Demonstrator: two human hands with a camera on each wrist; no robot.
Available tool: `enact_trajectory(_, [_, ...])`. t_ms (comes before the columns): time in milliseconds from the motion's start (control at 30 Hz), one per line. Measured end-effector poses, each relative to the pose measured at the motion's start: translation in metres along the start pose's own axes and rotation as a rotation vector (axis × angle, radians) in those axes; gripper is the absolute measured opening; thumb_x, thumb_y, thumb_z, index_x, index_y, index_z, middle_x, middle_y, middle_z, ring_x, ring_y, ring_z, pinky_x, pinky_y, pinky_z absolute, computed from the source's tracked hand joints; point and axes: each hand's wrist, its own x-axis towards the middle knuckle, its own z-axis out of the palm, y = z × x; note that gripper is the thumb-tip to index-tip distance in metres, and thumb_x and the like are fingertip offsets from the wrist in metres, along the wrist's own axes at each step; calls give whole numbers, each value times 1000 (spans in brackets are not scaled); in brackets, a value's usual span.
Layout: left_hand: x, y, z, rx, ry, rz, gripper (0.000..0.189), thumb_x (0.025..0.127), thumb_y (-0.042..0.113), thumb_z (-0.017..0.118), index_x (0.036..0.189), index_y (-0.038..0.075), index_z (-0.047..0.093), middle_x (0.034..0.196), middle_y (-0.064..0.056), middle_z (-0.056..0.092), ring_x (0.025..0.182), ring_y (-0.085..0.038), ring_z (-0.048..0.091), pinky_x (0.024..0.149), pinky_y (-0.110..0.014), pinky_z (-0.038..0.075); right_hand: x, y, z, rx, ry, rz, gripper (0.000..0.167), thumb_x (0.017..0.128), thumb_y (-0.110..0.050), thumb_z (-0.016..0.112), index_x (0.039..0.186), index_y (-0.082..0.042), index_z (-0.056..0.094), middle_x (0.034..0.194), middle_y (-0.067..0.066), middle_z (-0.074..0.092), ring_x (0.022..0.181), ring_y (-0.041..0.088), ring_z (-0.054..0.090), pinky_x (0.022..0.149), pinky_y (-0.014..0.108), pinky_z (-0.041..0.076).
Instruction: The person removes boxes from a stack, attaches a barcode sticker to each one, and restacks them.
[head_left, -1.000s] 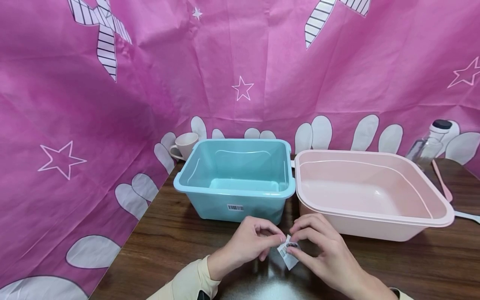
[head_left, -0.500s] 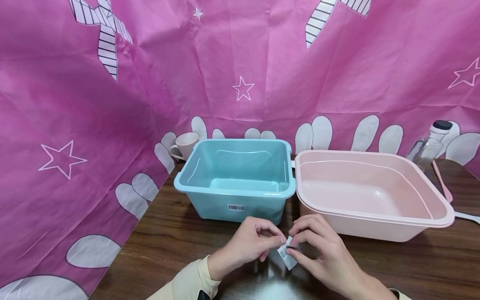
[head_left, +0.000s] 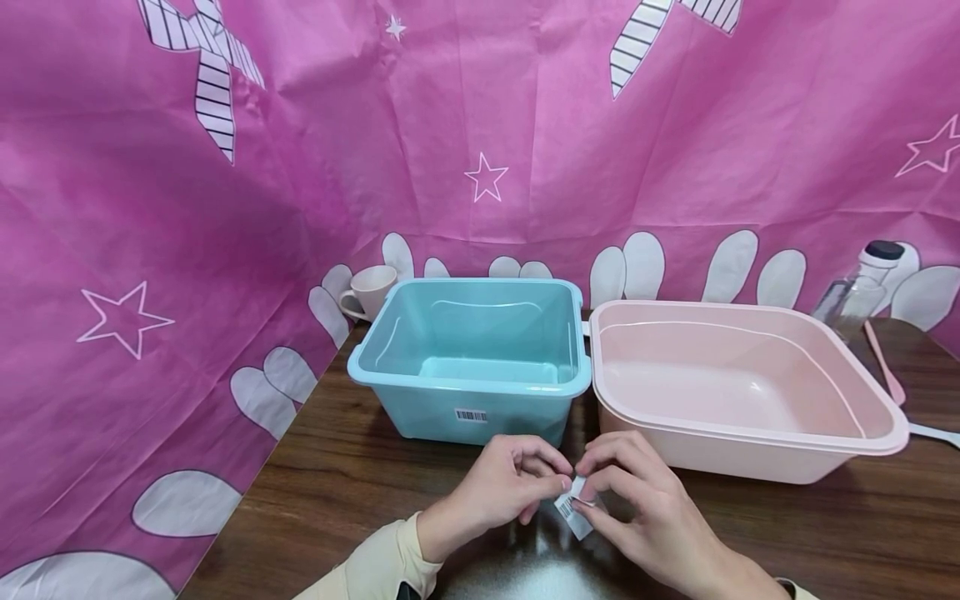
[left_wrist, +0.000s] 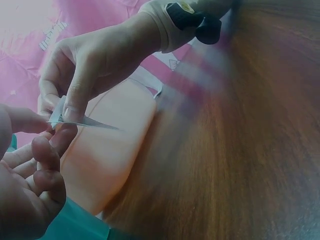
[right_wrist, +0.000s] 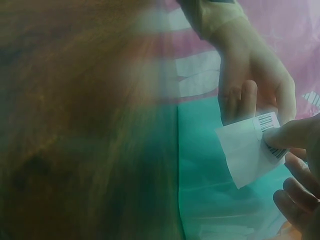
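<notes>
Pinching a white barcode slip [head_left: 576,525] w/ both hands rn, just in front of the blue tub [head_left: 408,410], near its front R corner & over the dark wood table [head_left: 330,500]. Gripping one edge btwn thumb & fingertip of the L hand, aka left hand [head_left: 495,490], in front of the tub. Clamping the other side btwn thumb & curled fingers of the right hand [head_left: 648,508], a bit further R of the tub's front corner. Covering part of the barcode w/ that right thumb, per the R wrist cam. Wearing a cream sleeve [head_left: 378,562] on the left arm, nearer the camera than the tub.

Also seeing a barcode label [head_left: 470,415] on the tub's front wall, a pink tub [head_left: 750,454] just beside it on the R, and a pale mug [head_left: 375,290] at its back L corner. Spotting a clear bottle [head_left: 858,296] w/ black cap, a pink utensil [head_left: 883,362] & a pale handle [head_left: 932,432] well R of the blue tub. Looking at a pink curtain [head_left: 555,125] w/ stars behind it, fwiw.
</notes>
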Motion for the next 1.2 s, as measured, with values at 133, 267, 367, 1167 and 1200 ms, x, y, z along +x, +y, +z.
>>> enact_trajectory(133, [0, -1, 1, -11, 7, -4, 17, 87, -3, 68, 100, -13, 67, 86, -41, 65, 37, -6, 40, 41, -19, 38, 0, 0, 1, -4, -1, -7, 21, 98, -24, 65, 80, -12, 66, 97, 6, 63, 102, 20, 54, 98, 19, 42])
enact_trajectory(267, [0, 0, 1, -13, 11, -4, 17, 87, -3, 68, 101, -13, 67, 87, -41, 66, 37, -6, 41, 41, -19, 38, -1, 1, 1, -2, -2, -15, 21, 98, -22, 65, 80, -11, 65, 94, 3, 67, 105, 19, 57, 101, 18, 43])
enact_trajectory(367, [0, 0, 1, -19, 11, 0, 18, 87, -3, 68, 102, -14, 66, 87, -40, 66, 37, -6, 40, 41, -20, 37, -3, 1, 1, 2, -12, -7, 20, 98, -21, 65, 81, -11, 65, 91, 1, 71, 108, 19, 61, 103, 17, 45])
enact_trajectory(1167, [1, 0, 2, -29, 43, -13, 19, 82, -9, 70, 99, -16, 66, 84, -40, 66, 38, -5, 40, 41, -19, 36, -5, 0, 0, -40, -15, 35, 24, 101, -25, 57, 83, -12, 65, 91, 0, 73, 109, 14, 65, 94, 13, 50])
enact_trajectory(1200, [1, -1, 2, -28, 47, -15, 18, 82, -9, 70, 99, -16, 66, 84, -39, 66, 38, -5, 40, 41, -19, 36, -4, 0, 0, -31, -14, 30, 24, 101, -25, 58, 83, -11, 65, 91, 1, 73, 109, 15, 65, 95, 14, 50])
